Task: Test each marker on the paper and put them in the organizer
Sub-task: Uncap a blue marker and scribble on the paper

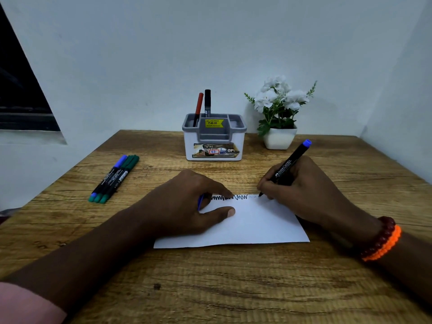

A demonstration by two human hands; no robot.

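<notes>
markers on table (114, 178): 3 | in organizer (214, 139): 2 | in hand: 1 | paper (245, 220): 1 | potted plant (279, 113): 1

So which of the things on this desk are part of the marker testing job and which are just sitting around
Part of the job:
- marker in the right hand
- paper under the left hand
- blue cap held in the left hand
- three loose markers
- organizer with two markers in it

Just lying about:
- flower pot
- bracelets
</notes>
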